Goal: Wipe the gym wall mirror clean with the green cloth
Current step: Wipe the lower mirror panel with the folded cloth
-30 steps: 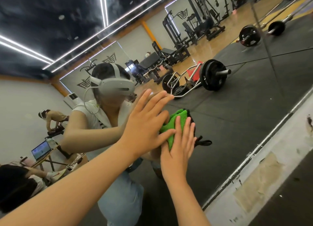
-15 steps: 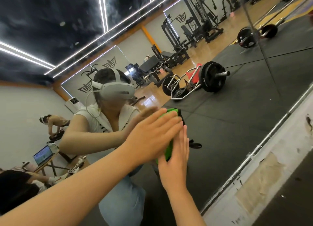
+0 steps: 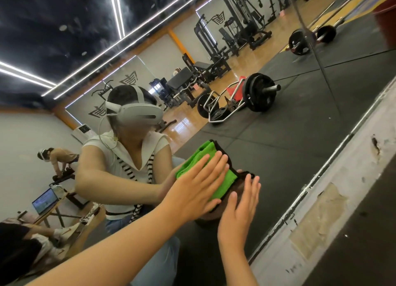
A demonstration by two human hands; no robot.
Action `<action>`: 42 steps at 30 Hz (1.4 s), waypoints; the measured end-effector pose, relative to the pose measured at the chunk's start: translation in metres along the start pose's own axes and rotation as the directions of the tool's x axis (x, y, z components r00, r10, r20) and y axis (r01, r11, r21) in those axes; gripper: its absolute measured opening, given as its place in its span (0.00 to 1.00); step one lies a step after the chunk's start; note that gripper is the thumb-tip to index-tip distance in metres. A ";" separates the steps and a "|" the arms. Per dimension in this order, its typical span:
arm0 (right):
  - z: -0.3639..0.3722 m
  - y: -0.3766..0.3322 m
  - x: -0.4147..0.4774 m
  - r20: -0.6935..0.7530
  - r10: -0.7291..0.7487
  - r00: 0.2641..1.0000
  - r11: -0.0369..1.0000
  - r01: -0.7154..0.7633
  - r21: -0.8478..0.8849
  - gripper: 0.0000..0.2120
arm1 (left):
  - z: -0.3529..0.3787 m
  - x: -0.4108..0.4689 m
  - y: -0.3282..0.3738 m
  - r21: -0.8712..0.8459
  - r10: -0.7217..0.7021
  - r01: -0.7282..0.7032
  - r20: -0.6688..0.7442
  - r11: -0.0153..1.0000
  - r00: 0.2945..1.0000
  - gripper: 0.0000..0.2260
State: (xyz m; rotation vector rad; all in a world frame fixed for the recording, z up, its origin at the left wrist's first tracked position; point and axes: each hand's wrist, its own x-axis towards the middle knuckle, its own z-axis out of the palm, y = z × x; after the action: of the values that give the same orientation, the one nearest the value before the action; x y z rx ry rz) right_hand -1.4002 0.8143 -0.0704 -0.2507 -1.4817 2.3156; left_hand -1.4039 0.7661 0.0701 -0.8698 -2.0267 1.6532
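Observation:
A folded green cloth (image 3: 198, 156) lies flat against the wall mirror (image 3: 300, 135), slightly below the middle of the view. My left hand (image 3: 196, 191) reaches in from the lower left and presses on the cloth with straight fingers, covering its lower left part. Just right of and below the cloth, my right hand (image 3: 240, 208) rests flat against the glass with its fingers straight, touching the cloth's dark edge at most. The reflection of me and my hands shows behind the cloth.
The mirror's metal bottom rail (image 3: 334, 163) runs diagonally at the right, with a scuffed white wall strip (image 3: 342, 200) beneath it. A seam between mirror panels (image 3: 317, 56) crosses the upper right. Reflected are a loaded barbell (image 3: 257, 93), weight machines, other people and a laptop.
My left hand has slid onto the cloth and now presses it. My right hand, which held the cloth to the glass before, has come off to its lower right.

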 end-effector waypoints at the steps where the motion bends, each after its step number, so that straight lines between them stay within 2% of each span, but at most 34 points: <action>1: -0.001 0.002 -0.002 0.001 0.039 0.999 0.999 -0.039 0.018 0.27 | -0.001 0.001 -0.003 0.014 -0.011 0.011 0.006 1.000 1.000 0.33; 5: 0.003 0.004 -0.003 0.092 0.097 0.991 0.995 -0.097 -0.008 0.33 | -0.003 0.008 -0.021 -0.002 -0.200 0.200 -0.043 0.980 0.979 0.31; 7: 0.004 0.003 0.001 0.096 0.129 0.987 0.992 -0.128 -0.016 0.35 | -0.004 0.008 -0.011 -0.038 -0.255 0.253 -0.025 0.967 0.967 0.37; 9: 0.003 0.004 0.001 0.100 0.147 0.984 0.989 -0.146 -0.019 0.36 | -0.001 0.003 0.005 -0.053 -0.220 0.222 0.037 0.974 0.975 0.44; 12: 0.002 0.001 0.001 0.120 0.174 0.977 0.985 -0.172 -0.030 0.36 | -0.002 0.001 -0.007 -0.034 -0.142 0.142 -0.004 0.989 0.990 0.36; 17: 0.004 -0.002 0.002 0.081 0.191 0.978 0.980 -0.185 -0.067 0.38 | -0.013 0.016 -0.050 -0.027 -0.365 0.365 -0.114 0.931 0.924 0.28; 19: 0.009 -0.005 0.000 0.035 0.185 0.982 0.981 -0.183 -0.073 0.39 | -0.014 0.014 -0.040 -0.058 -0.329 0.325 -0.075 0.944 0.941 0.29; 21: 0.015 -0.007 -0.002 -0.023 0.179 0.984 0.981 -0.180 -0.073 0.41 | -0.011 0.006 -0.030 -0.067 -0.181 0.179 -0.029 0.982 0.983 0.30; 23: 0.020 -0.007 -0.005 -0.076 0.156 0.985 0.985 -0.161 -0.068 0.42 | -0.010 0.003 -0.045 0.000 -0.076 0.076 -0.031 0.997 0.997 0.30; 24: 0.022 -0.005 -0.005 -0.108 0.142 0.984 0.987 -0.150 -0.065 0.41 | -0.012 0.006 -0.060 0.034 -0.086 0.087 -0.049 0.996 0.995 0.29; 27: 0.028 -0.001 -0.007 -0.178 0.098 0.979 0.988 -0.117 -0.100 0.39 | -0.022 0.019 -0.098 0.086 -0.231 0.240 -0.104 0.967 0.967 0.29; 29: 0.032 0.001 -0.008 -0.215 0.078 0.973 0.986 -0.107 -0.126 0.37 | -0.025 0.022 -0.100 0.064 -0.259 0.265 -0.094 0.962 0.961 0.30; 32: 0.038 0.004 -0.007 -0.271 0.060 0.961 0.980 -0.107 -0.165 0.35 | -0.022 0.016 -0.091 -0.008 -0.090 0.089 -0.042 0.996 0.995 0.32; 34: 0.042 0.004 -0.006 -0.300 0.040 0.953 0.979 -0.097 -0.179 0.34 | -0.023 0.019 -0.108 0.034 -0.007 0.009 -0.050 0.999 0.999 0.31; 35: 0.044 0.004 -0.006 -0.318 0.027 0.948 0.979 -0.089 -0.184 0.33 | -0.025 0.025 -0.120 0.045 -0.044 0.047 -0.072 0.998 0.996 0.31; 38: 0.046 0.006 -0.005 -0.345 0.007 0.938 0.978 -0.079 -0.194 0.33 | -0.032 0.041 -0.144 0.001 -0.292 0.294 -0.128 0.956 0.948 0.31; 39: 0.046 0.007 -0.006 -0.344 0.004 0.939 0.978 -0.076 -0.196 0.33 | -0.033 0.042 -0.142 -0.006 -0.326 0.328 -0.126 0.945 0.937 0.31; 40: 0.046 0.007 -0.006 -0.341 0.002 0.940 0.977 -0.074 -0.199 0.33 | -0.032 0.041 -0.137 -0.004 -0.318 0.320 -0.114 0.947 0.941 0.32; 42: 0.046 0.007 -0.005 -0.341 -0.001 0.940 0.976 -0.073 -0.206 0.33 | -0.030 0.033 -0.128 0.000 -0.218 0.218 -0.075 0.976 0.973 0.34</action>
State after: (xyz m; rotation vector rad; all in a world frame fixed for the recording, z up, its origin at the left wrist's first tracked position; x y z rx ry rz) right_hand -1.4131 0.7710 -0.0570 -0.7054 -1.5540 2.0059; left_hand -1.4374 0.7953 0.1977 -0.6683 -1.9852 1.4863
